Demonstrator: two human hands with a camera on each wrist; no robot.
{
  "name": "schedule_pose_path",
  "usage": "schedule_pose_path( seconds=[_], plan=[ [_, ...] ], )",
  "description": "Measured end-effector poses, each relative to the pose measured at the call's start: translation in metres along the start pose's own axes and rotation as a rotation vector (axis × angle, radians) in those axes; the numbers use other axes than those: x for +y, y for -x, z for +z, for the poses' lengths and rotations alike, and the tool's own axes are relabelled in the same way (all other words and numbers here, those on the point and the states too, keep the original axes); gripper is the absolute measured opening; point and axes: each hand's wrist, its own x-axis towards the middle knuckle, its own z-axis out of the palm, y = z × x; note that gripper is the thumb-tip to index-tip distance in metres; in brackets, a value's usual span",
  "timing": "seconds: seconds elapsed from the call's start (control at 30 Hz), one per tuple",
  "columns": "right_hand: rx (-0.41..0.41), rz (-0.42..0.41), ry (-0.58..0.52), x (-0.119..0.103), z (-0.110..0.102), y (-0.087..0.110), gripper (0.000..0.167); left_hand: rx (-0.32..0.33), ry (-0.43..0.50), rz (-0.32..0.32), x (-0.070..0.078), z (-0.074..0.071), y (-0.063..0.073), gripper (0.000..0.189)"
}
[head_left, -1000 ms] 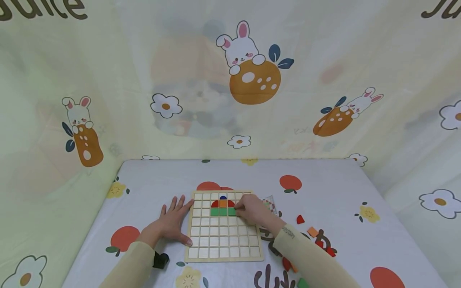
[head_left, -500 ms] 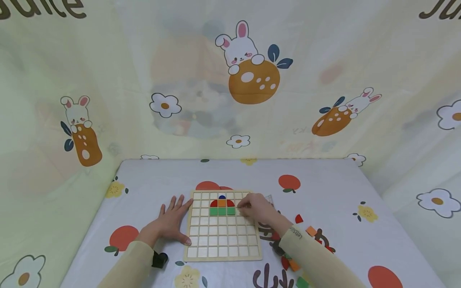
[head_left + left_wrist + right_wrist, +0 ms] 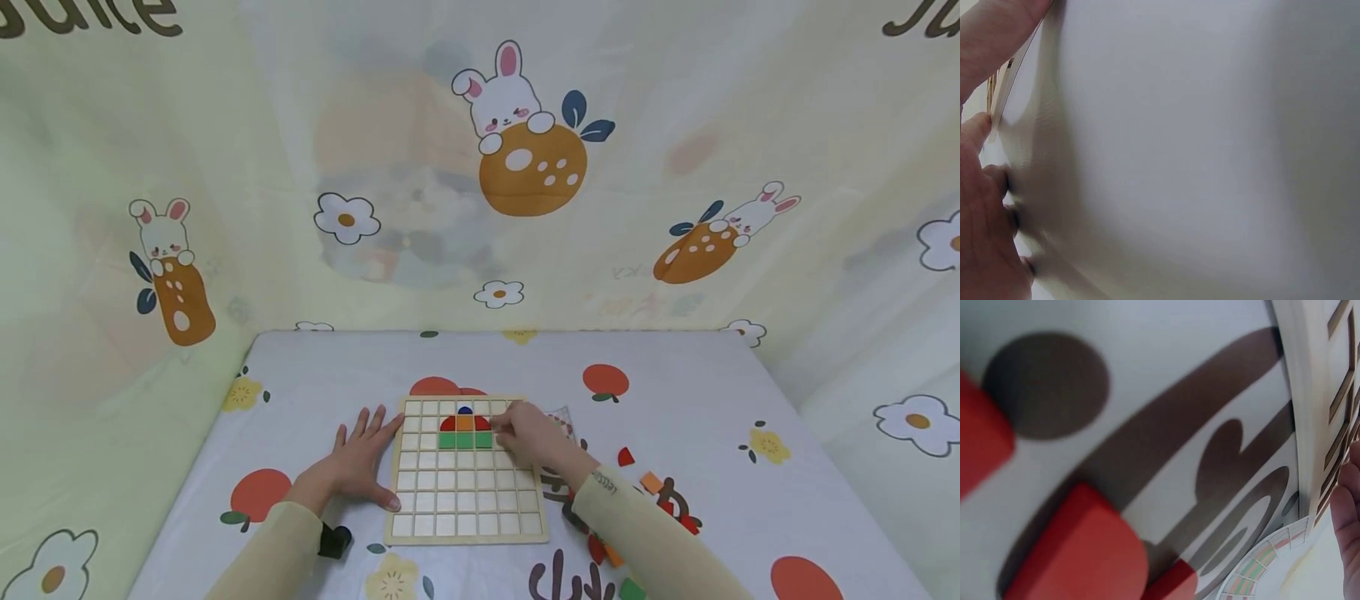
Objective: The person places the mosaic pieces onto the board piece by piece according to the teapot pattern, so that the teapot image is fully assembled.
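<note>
A wooden grid board (image 3: 467,540) lies in front of me in the head view. In its upper cells sit a blue half-round piece (image 3: 465,410), an orange square (image 3: 465,423) between two red rounded pieces (image 3: 482,424), and a row of green squares (image 3: 465,440). My left hand (image 3: 352,468) lies with fingers spread along the board's left edge, thumb at the lower side. Over the upper right cells is my right hand (image 3: 536,437), its fingers curled and the fingertips right at the right-hand red piece. I cannot tell whether it pinches anything; the hand hides those cells.
Loose pieces lie on the patterned tablecloth right of the board: a red one (image 3: 626,457), an orange one (image 3: 651,482), a green one (image 3: 631,590) and others partly behind the right forearm. A patterned card (image 3: 561,421) pokes out beyond the right hand. A black object (image 3: 334,541) is by the left wrist.
My right hand shifted slightly right, away from the placed pieces, then came back to the right-hand red piece. The left hand and the board have stayed in place.
</note>
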Motion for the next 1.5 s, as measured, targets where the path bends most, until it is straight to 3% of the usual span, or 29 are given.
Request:
schedule_pose_path(
  seconds=[0.17,0.4,0.63,1.03,1.23,1.5],
  plan=[
    [0.008,-0.024,-0.006,0.001,-0.001,0.000,0.028,0.002,-0.005,0.000,0.001,-0.001,0.000,0.132],
    [0.016,0.021,-0.049,-0.001,-0.007,0.006,0.031,-0.006,0.004,-0.004,0.003,-0.002,0.001,0.132],
    [0.090,0.024,-0.101,0.014,-0.019,0.021,0.030,-0.007,0.000,-0.002,0.004,-0.003,0.002,0.132],
    [0.208,0.077,-0.116,0.064,-0.049,0.074,0.028,0.009,0.016,0.015,0.008,-0.005,0.006,0.132],
    [0.202,0.179,-0.122,0.091,-0.061,0.106,0.030,0.018,0.013,0.017,0.008,-0.005,0.007,0.132],
    [0.173,0.243,-0.152,0.116,-0.070,0.137,0.033,0.019,0.014,0.017,0.006,-0.004,0.006,0.133]
  ],
)
